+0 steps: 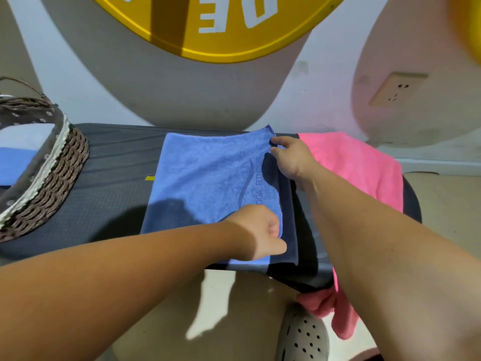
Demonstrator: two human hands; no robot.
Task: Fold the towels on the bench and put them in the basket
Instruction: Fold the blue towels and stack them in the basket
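A brown woven wicker basket (54, 175) sits at the left end of the dark padded counter (114, 194). Mid-counter lies a flat blue terry towel (203, 178). The left hand (260, 230) grips its near right edge, and the right hand (292, 158) pinches its far right corner. A pink fleecy towel (359, 168) drapes over the counter just beyond.

bright light, hard shadows, wide-angle bending, blur at right edge.
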